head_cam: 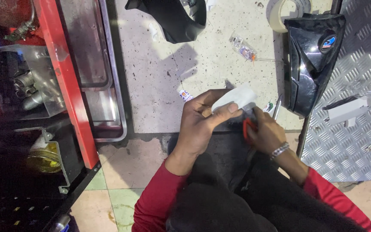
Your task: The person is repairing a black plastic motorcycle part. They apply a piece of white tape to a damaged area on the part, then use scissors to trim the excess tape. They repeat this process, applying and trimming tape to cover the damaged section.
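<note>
The left hand pinches a small white plastic piece between thumb and fingers, held over the lap. The right hand is closed round a red-handled tool, its tip at the piece's near edge. This looks like trimming or prying; steady pressure seems needed. A glossy black fairing panel lies right.

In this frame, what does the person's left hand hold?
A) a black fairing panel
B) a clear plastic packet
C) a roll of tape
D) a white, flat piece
D: the left hand pinches a white piece between thumb and fingers, while the tape roll and black panel lie apart on the floor.
</note>
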